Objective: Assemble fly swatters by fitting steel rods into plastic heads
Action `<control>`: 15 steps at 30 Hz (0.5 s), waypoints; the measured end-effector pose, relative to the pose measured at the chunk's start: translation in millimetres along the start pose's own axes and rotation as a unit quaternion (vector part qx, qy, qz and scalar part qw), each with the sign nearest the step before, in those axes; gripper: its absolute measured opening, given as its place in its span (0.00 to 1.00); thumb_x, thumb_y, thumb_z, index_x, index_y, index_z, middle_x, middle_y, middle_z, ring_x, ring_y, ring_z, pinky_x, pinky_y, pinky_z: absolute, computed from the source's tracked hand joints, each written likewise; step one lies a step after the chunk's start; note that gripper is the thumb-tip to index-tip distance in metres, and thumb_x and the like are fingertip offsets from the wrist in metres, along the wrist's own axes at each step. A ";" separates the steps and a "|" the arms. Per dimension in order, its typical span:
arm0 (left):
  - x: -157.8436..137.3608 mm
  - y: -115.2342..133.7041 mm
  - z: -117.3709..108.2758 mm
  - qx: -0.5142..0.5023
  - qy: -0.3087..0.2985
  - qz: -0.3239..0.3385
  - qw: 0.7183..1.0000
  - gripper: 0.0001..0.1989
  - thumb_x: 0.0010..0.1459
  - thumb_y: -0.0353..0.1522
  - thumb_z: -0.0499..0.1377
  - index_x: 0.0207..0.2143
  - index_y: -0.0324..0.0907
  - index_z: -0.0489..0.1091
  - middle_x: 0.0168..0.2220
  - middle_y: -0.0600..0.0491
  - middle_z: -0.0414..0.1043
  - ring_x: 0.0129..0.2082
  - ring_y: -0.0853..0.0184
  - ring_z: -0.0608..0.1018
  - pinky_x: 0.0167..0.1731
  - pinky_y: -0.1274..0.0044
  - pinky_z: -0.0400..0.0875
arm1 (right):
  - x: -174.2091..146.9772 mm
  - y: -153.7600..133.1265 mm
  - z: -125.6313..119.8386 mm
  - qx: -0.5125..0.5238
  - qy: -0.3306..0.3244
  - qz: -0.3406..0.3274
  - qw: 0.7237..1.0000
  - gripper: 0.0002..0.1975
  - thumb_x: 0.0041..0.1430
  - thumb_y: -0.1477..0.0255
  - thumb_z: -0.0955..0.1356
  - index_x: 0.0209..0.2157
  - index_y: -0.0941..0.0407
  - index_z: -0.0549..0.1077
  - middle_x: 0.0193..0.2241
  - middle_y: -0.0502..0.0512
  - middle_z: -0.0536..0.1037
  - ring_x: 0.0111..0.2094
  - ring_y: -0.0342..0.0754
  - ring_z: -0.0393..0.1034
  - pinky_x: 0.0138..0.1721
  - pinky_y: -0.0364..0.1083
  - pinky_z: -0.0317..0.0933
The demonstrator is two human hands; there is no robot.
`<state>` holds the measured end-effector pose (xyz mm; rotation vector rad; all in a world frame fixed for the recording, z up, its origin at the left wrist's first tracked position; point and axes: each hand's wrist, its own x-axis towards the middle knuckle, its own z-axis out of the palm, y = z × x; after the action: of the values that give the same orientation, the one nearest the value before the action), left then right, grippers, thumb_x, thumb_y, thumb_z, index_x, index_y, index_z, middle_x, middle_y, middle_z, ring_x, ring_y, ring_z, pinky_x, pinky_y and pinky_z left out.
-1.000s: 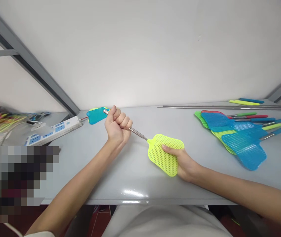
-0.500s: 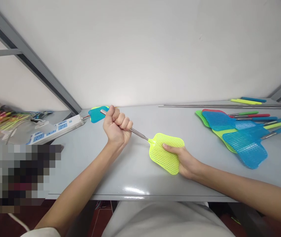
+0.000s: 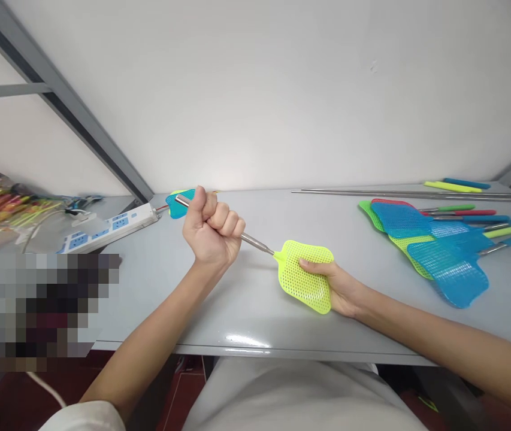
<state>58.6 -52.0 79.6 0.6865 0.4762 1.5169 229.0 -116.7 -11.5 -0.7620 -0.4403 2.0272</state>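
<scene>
My left hand (image 3: 214,230) is closed in a fist round the metal rod (image 3: 257,243) of a fly swatter, and the rod's bare end sticks out above the thumb. The rod's lower end meets the neck of a yellow perforated swatter head (image 3: 304,284). At the right edge of that head, my right hand (image 3: 340,286) grips it, thumb on top and the fingers hidden beneath. Both hands hold the swatter above the grey table (image 3: 246,311). Behind my left fist lies a blue swatter head (image 3: 177,206) with yellow under it.
Finished-looking swatters (image 3: 448,263) in several colours overlap at the right. Behind them are long metal rods (image 3: 399,194) and loose coloured handles (image 3: 455,187). A white power strip (image 3: 115,227) sits at the left, near bagged colourful items (image 3: 3,206). A pixelated patch covers the lower left.
My left fist has shifted slightly left and up along the rod. The yellow head is tilted a little differently in my right hand. The whole view has shifted slightly.
</scene>
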 end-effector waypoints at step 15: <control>29.7 6.2 -25.6 -0.030 0.103 -0.140 0.984 0.14 0.49 0.29 0.48 0.16 0.41 0.44 0.11 0.62 0.43 0.09 0.77 0.51 0.11 0.82 0.50 | -5.7 2.3 10.6 -0.073 0.011 -0.127 0.989 0.18 0.47 0.72 0.67 0.43 0.55 0.68 0.42 0.55 0.71 0.42 0.49 0.66 0.44 0.50 0.58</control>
<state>37.5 -20.1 69.0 0.3969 0.6520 1.3355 222.8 -122.9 -2.9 -0.7746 -0.6449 1.7605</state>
